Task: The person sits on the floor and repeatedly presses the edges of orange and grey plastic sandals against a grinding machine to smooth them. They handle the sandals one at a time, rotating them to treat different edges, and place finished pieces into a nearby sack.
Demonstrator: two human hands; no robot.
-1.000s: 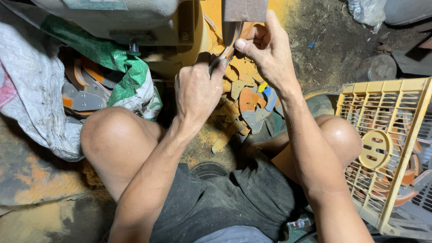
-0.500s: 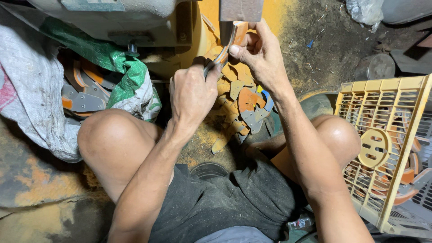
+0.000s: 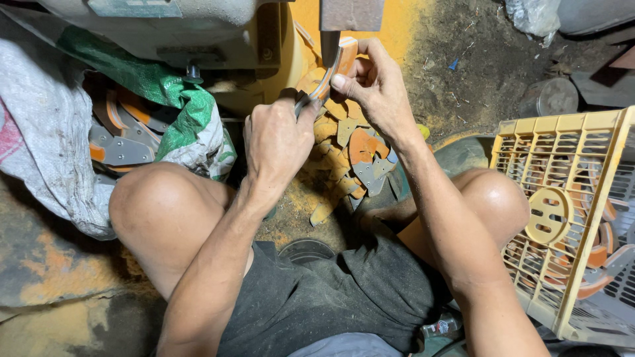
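Left hand: your left hand (image 3: 276, 142) is closed in a fist around the lower end of a curved metal blade (image 3: 322, 82), the knuckles turned up toward you.
Right hand: your right hand (image 3: 370, 82) pinches the upper part of the same blade between thumb and fingertips; the other fingers curl loosely behind it.
Blade: it runs from your left fist up and to the right into your right fingertips, its upper end orange and touching the lower end of the grey metal block (image 3: 349, 16) that hangs just above your right hand.
Machine: the yellow machine body (image 3: 278, 73) stands just beyond both hands.
Done, as I judge it: a heap of orange and grey cut pieces (image 3: 350, 155) lies on the floor right below your hands, between your knees, and looks like finished output.
Left, as I judge it: a white and green sack (image 3: 152, 112) well to the left of your left hand shows more curved blades inside, so a good share seems to remain.
Crate: the yellow plastic crate (image 3: 575, 218) sits well to the right of your right forearm, with several orange-edged blades in it.
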